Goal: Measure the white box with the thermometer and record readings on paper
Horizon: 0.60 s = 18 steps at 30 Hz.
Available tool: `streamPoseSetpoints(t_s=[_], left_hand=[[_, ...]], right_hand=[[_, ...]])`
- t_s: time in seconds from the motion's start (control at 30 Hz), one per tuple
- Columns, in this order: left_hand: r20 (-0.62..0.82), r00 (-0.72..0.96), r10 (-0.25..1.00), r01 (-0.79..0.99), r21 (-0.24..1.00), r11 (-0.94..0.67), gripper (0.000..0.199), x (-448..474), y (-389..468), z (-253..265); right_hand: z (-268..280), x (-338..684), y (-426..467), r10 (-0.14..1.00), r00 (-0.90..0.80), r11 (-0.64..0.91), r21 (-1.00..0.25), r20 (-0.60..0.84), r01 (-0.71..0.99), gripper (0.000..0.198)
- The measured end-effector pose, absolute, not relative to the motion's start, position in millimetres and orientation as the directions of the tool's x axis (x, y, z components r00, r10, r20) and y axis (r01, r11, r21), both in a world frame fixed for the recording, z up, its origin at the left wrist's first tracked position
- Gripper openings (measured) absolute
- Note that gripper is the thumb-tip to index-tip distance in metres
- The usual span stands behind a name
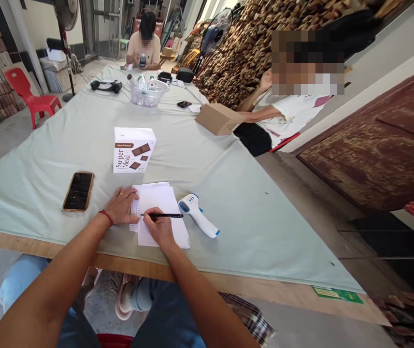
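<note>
A black pen (168,215) is gripped in my right hand (160,229), its tip at the left part of a white sheet of paper (159,198). My left hand (121,205) lies flat with its fingers stretched out, resting on the left edge of a sheet with writing (134,226) that is partly under the white one. Just right of the papers lies a white and blue infrared thermometer (199,216). Behind them stands a white Super Meal box (133,151). To the left a phone (78,191) in an orange-edged case lies screen up.
Farther back on the cloth-covered table (228,208) are a clear basin of bottles (149,93), a black toy car (106,86) and another phone (184,104). A person at the right touches a cardboard box (219,118). Another person (144,46) sits at the far end. A red chair (33,94) stands left.
</note>
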<state>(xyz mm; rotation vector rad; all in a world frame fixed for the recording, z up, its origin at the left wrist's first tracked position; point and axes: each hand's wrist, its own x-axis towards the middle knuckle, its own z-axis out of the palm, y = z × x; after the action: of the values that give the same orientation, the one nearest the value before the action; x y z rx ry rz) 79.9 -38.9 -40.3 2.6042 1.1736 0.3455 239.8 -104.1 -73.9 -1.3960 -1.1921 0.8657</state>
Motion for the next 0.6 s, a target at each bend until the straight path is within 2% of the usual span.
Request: streamPoseSetpoints(t_s=[0.6], left_hand=[[0.103,0.649,0.753,0.691,0.333,-0.641,0.060,79.1,-37.7,-41.8]], right_hand=[[-69.9,240.2,-105.1,0.955,0.276,0.050,-0.977,0.107,0.205,0.016]])
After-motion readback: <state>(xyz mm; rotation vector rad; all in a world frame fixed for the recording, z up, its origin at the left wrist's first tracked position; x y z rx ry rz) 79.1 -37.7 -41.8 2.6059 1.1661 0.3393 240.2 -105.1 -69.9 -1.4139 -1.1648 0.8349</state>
